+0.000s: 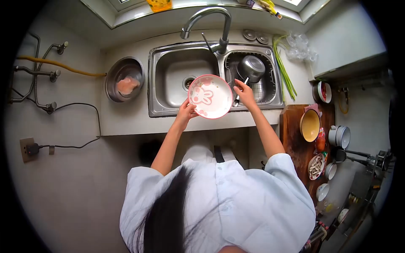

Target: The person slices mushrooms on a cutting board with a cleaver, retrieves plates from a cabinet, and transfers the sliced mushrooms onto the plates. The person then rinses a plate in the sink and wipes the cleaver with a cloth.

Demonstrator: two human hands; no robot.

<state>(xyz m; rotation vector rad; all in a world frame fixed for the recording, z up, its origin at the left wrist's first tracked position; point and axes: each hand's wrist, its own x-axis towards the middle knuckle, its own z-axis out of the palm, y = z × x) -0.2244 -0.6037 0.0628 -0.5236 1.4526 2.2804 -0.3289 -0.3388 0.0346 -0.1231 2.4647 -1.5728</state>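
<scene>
A round white plate (217, 102) with a pink rim and a rabbit pattern is held over the front of the sink, its patterned face toward me. My left hand (185, 114) grips its lower left rim. Just beyond the right rim is my right hand (246, 96), fingers apart; whether a fingertip touches the plate I cannot tell. Behind that hand, a metal pot (252, 68) lies tilted in the wire rack of the right basin, and its handle is partly hidden by the hand. The left basin (173, 69) is partly covered by the plate.
A metal bowl (112, 82) with pale pink meat stands left of the sink. The faucet (225, 29) arches over the back. Green stalks (284, 69) lie at right. A wooden board (291, 126) carries a yellow bowl (310, 125) and a dish of sliced pieces (316, 166).
</scene>
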